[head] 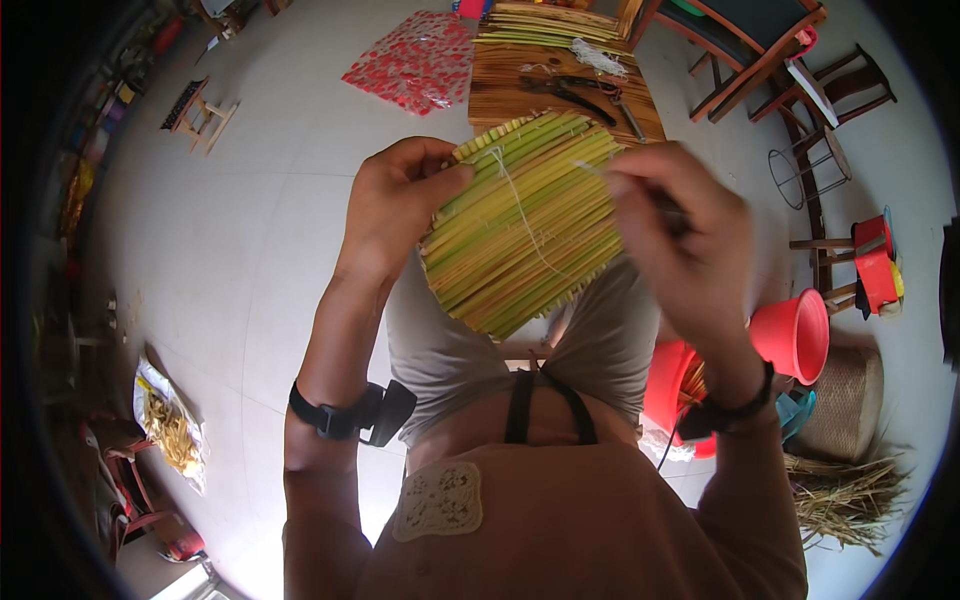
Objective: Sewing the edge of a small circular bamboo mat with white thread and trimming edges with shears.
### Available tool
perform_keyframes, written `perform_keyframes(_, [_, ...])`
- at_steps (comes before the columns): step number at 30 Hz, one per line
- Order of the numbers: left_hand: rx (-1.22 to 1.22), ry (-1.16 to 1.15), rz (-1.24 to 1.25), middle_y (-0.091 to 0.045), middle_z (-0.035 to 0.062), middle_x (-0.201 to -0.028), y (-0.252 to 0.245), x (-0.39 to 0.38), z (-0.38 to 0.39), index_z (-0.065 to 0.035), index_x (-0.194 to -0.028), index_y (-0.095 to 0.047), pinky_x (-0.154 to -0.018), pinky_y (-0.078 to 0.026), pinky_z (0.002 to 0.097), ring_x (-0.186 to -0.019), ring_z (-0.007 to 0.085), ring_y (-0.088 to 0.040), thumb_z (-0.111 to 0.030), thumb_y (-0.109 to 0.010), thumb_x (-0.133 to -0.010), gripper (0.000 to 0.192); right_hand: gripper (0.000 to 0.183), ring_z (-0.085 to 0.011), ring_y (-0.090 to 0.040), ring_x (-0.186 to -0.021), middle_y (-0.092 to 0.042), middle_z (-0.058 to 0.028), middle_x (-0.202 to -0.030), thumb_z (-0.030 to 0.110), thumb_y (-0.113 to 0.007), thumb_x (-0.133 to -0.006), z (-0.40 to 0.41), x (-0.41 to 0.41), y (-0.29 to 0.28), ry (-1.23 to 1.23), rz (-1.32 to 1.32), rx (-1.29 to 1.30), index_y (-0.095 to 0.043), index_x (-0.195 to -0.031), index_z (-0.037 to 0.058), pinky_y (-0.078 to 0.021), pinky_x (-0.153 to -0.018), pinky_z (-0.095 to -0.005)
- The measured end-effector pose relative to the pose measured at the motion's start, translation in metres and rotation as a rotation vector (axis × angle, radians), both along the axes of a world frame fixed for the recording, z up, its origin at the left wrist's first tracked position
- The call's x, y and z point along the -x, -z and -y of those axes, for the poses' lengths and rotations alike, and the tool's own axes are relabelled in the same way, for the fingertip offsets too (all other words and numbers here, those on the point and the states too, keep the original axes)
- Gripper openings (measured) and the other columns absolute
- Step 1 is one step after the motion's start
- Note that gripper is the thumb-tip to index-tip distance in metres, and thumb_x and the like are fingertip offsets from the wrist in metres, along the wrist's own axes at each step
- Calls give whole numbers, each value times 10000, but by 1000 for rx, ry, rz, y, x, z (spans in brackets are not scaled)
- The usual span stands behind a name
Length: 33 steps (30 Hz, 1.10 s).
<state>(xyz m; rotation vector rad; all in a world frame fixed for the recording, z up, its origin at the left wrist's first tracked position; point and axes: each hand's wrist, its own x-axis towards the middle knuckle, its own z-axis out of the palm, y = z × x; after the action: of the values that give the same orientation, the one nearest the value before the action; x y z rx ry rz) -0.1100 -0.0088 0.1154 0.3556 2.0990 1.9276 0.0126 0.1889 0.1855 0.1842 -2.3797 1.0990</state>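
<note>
A roughly round mat of green and yellow plant stalks [525, 225], bound with thread, is held tilted above my lap. My left hand [405, 195] pinches its upper left edge between thumb and fingers. At the mat's right edge is my right hand [675, 217], blurred, with thumb and forefinger closed on a small pale thing, perhaps a needle or a strip, too blurred to tell. A white thread [525, 214] runs loosely across the mat's face from a knot near its top.
A wooden table [495, 90] ahead bears cut stalks [551, 36], white string [598, 57] and dark-handled pliers or shears [577, 94]. A red-patterned plastic sheet [412, 64] lies left of it. Red buckets [787, 337] and a woven basket [840, 405] stand at the right.
</note>
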Motion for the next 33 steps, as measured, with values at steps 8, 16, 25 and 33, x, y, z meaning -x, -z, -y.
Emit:
perform_keyframes(8, [-132, 38, 28, -639, 20, -824, -23, -17, 0, 39, -1003, -657, -682, -460, 210, -738, 73, -573, -61, -693, -833, 201, 70, -28, -477, -597, -580, -20, -721, 1, -611, -879, 18, 32, 29, -50, 33, -10, -618, -948, -5, -392, -529, -202])
perform_keyframes(16, [-137, 48, 30, -634, 12, -812, -22, -16, -4, 33, -996, -662, -670, -455, 200, -724, 65, -563, -59, -686, -838, 184, 119, -110, -579, -626, -640, -83, -797, 19, -618, -867, 13, 39, 38, -64, 27, -123, -628, -984, 4, -467, -580, -240])
perform_keyframes(25, [-152, 48, 37, -625, 9, -812, -19, -12, -8, 32, -999, -657, -669, -449, 196, -724, 63, -553, -55, -694, -835, 190, 137, -154, -632, -665, -660, -100, -811, 35, -620, -866, 9, 42, 37, -46, 66, -123, -638, -1000, 15, -485, -595, -261])
perform_keyframes(33, [-147, 31, 29, -629, 10, -815, -19, -14, -11, 29, -998, -657, -678, -454, 196, -728, 64, -556, -50, -693, -838, 182, 142, -223, -656, -694, -671, -125, -838, 54, -622, -853, 7, 42, 36, -33, 64, -180, -644, -988, 17, -500, -627, -297])
